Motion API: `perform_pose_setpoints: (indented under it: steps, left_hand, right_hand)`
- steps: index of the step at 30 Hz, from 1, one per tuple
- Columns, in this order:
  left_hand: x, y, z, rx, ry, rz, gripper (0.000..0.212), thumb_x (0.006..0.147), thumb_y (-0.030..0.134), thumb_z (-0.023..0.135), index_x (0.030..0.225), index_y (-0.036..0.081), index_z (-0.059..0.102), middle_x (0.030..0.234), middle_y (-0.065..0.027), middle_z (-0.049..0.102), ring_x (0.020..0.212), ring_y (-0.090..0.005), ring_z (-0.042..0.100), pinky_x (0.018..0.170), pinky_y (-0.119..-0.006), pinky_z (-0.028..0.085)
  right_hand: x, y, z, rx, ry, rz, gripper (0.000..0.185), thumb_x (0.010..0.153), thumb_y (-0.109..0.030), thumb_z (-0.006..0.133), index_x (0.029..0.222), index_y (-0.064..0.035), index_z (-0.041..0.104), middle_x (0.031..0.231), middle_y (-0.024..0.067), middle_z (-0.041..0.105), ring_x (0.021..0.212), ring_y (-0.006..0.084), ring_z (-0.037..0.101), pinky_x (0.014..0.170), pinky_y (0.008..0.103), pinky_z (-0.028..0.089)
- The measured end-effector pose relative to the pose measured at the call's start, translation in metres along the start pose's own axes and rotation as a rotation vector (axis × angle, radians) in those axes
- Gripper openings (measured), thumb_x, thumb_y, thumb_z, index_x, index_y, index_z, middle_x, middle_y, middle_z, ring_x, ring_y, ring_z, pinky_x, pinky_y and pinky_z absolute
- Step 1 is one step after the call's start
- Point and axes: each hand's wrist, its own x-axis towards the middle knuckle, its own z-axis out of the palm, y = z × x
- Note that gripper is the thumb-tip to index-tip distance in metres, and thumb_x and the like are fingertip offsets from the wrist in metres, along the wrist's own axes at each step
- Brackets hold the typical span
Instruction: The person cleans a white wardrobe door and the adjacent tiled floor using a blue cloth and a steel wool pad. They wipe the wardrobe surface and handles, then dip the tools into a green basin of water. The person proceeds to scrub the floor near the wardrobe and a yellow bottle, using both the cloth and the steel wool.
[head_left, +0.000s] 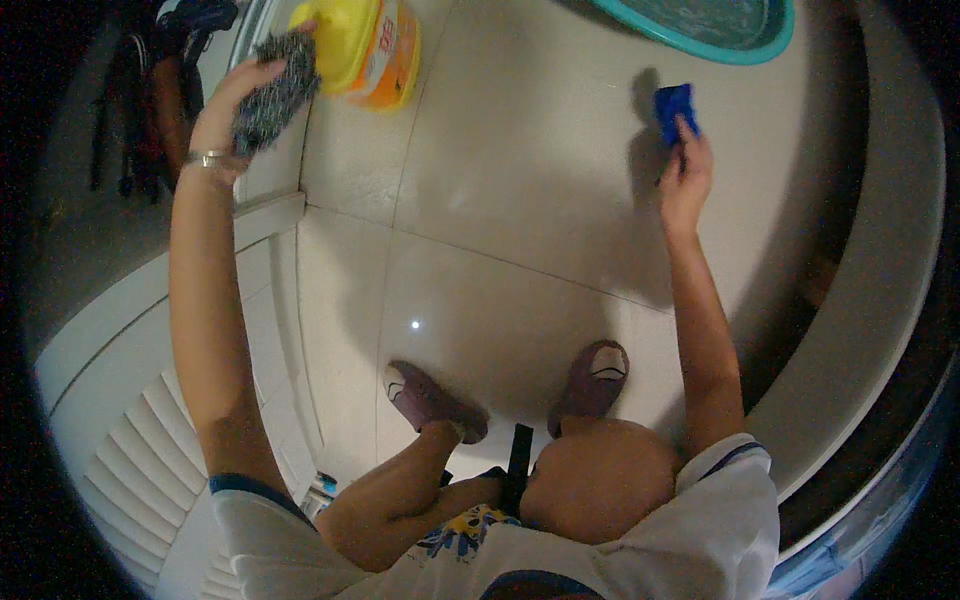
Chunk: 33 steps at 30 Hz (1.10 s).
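Note:
My left hand (244, 86), with a metal band at the wrist, grips a dark grey, shaggy cloth or scrubbing pad (277, 97); its exact kind is blurred. Just beyond it stands a yellow and orange tub (375, 56) that bears writing, close to the cloth. Out to the right, my right hand (691, 169) pinches a small blue cloth or sponge (675, 109) between thumb and fingers. The blue piece appears held above the floor, its shadow falling to the left. A teal basin (720, 52) with water in it is partly in view beyond that hand.
Pale floor tiles (495, 187) lie before me, with my slippered feet on them. A white louvred door or cabinet panel (142, 450) is on the left. Dark items, perhaps bags, (150, 97) hang behind it. A long pale ledge (885, 315) curves along the right.

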Motion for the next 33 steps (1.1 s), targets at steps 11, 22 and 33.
perform_pose_setpoints:
  steps: [11,22,33]
  left_hand:
    - [-0.008,-0.008,0.024,0.064,0.024,0.164,0.04,0.079,0.027,0.061,0.115,0.012,0.059,0.099,-0.0015,0.062,0.083,-0.0092,0.059,0.064,-0.022,0.046]
    - [-0.236,-0.195,0.001,-0.188,-0.036,-0.368,0.05,0.071,0.017,0.062,0.118,0.003,0.055,0.118,-0.0082,0.056,0.1,-0.0178,0.054,0.088,-0.03,0.045]
    - [-0.275,-0.216,0.009,-0.463,0.106,-0.42,0.05,0.069,0.019,0.062,0.115,0.002,0.055,0.109,-0.0074,0.059,0.086,-0.0144,0.057,0.076,-0.027,0.049]
  right_hand:
    - [0.104,0.005,0.155,-0.369,-0.088,-0.455,0.041,0.091,-0.026,0.044,0.127,-0.0061,0.049,0.118,0.0235,0.052,0.107,0.0403,0.048,0.092,0.0486,0.036]
    - [-0.004,-0.105,0.231,-0.041,-0.673,-0.727,0.035,0.075,-0.008,0.048,0.108,0.0,0.055,0.115,0.0219,0.052,0.103,0.0355,0.051,0.091,0.0464,0.038]
    - [0.02,-0.221,0.247,-0.045,-0.503,-0.669,0.038,0.08,-0.004,0.047,0.117,-0.0102,0.057,0.122,0.016,0.053,0.11,0.0315,0.052,0.096,0.0454,0.039]
